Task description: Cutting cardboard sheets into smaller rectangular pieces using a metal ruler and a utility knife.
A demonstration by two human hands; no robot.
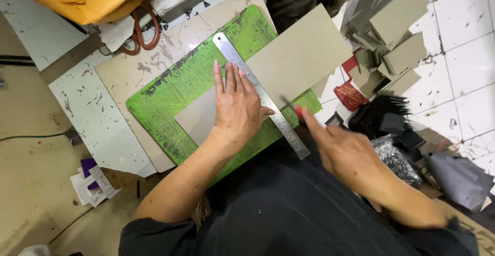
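Grey cardboard sheet (299,60) lies across green cutting mat (185,86) on bench, steel ruler (260,93) laid over it.

Your left hand (237,106) presses flat on ruler, fingers together and extended, tips close to cutting edge: if blade jumps ruler, they sit in its path. Ease pressure and ruler could skid, spoiling line.

Your right hand (343,150) blurred, fingers clamped on red-handled knife (295,109); blade tip hard to make out. Sheet's near part hidden under left hand. Scrap offcuts (392,34) pile at right.
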